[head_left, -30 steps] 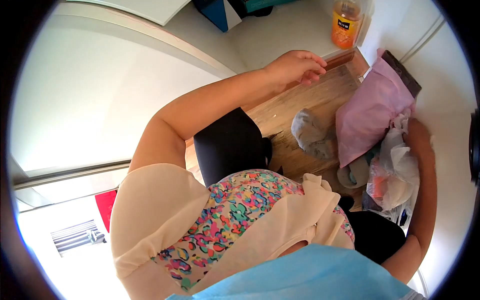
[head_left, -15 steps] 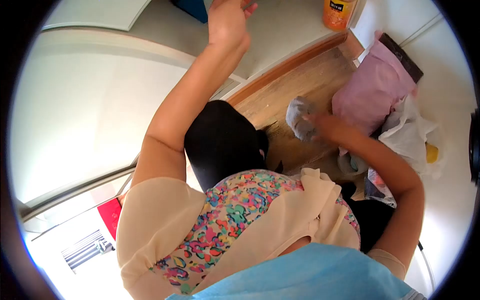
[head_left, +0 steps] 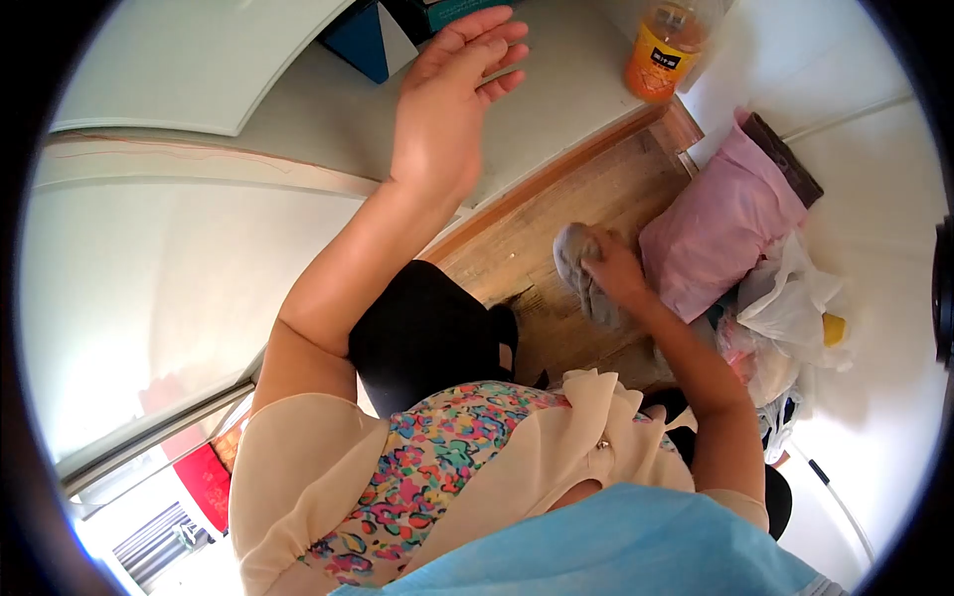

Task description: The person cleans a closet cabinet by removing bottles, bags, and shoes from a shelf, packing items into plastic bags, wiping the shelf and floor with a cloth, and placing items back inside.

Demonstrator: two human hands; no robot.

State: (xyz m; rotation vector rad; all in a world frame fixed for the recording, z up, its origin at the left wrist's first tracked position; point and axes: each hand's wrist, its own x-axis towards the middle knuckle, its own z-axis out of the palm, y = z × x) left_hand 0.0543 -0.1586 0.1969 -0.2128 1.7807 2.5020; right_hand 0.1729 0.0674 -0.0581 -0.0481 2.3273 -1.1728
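Observation:
My left hand [head_left: 467,74] is raised over the pale ledge [head_left: 556,94], its fingers spread and holding nothing. A dark blue box [head_left: 358,42] lies just to its left. Lower down on the right, my right hand [head_left: 618,268] grips a grey cloth [head_left: 576,260] over the wooden floor [head_left: 497,243]. The cloth is bunched under the fingers, and part of it hangs toward me. Whether it touches the floor I cannot tell.
On the ledge's right end stands a bottle of orange drink [head_left: 664,55]. A pink bag [head_left: 711,223] and a white plastic bag [head_left: 790,303] rest by the right wall. A white panel [head_left: 179,60] juts in at upper left. My black-clad knee [head_left: 427,338] is below the ledge.
The view has shifted, showing more of the ledge. My left hand appears lower, with its fingers now in sight. My right hand still holds the grey cloth, which looks less bunched.

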